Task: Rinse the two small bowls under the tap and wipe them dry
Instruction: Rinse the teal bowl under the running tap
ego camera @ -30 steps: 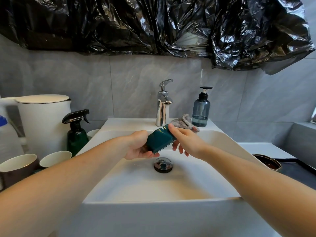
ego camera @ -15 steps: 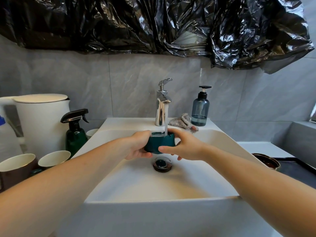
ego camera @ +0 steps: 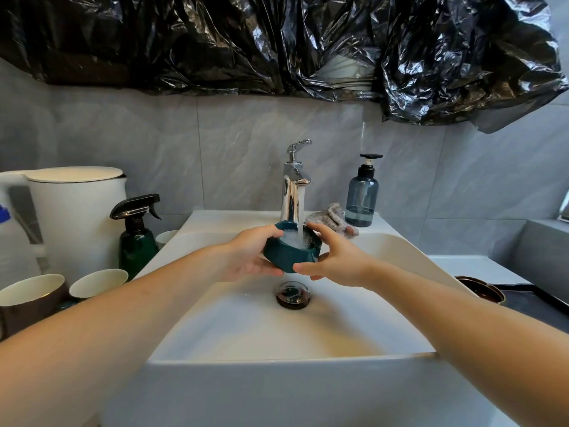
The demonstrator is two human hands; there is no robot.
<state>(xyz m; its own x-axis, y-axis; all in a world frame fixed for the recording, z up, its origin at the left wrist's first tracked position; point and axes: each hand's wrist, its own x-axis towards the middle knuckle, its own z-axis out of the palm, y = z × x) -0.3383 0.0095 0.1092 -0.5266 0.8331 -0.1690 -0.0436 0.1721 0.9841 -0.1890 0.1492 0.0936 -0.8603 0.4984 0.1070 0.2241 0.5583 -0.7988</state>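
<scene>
You held the bowl (ego camera: 291,252) right under the tap (ego camera: 295,183), over the sink (ego camera: 277,334), and water poured into it and foamed. To rinse it well, I think you needed to tip it slowly and turn it so water reached every side, with a firm hold, since wet bowls slip. Your left hand (ego camera: 246,258) came in from the left, fingers closed around the bowl's near side and bottom. Your right hand (ego camera: 334,261) cupped the other side, thumb below, fingers curled on the rim. Both arms reached straight out. The cloth (ego camera: 331,218) waited behind, by the tap.
</scene>
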